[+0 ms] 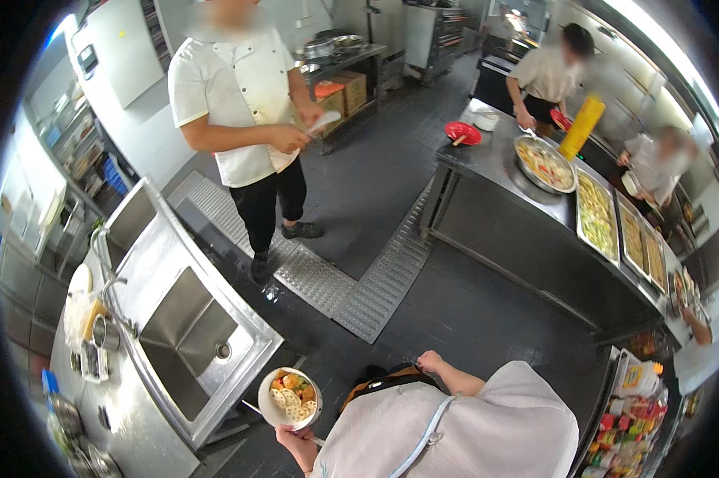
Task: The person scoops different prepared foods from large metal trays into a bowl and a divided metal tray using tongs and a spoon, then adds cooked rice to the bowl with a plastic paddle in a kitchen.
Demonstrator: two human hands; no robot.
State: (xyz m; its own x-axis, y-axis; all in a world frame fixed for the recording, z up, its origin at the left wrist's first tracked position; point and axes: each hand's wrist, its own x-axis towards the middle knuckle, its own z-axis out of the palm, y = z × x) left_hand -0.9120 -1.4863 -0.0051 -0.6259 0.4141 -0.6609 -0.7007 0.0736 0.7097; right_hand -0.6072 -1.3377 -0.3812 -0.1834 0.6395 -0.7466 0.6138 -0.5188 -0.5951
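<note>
My left hand (297,445) holds a white bowl (264,401) with sliced lotus root and orange and green food pieces in it. A thin white utensil, perhaps chopsticks, shows at the bowl's left and below it, partly hidden by the hand. The bowl is beside the corner of a stainless steel sink. My right hand (431,361) is near my waist with its fingers curled; whether anything is in it cannot be made out.
At the left stands a steel sink counter (258,331). A person in a white jacket (234,95) stands ahead, near metal floor grates (317,287). On the right, a steel counter (503,179) bears a large pan (545,164) and food trays (597,212), with several people around it. Bottles (628,418) stand lower right.
</note>
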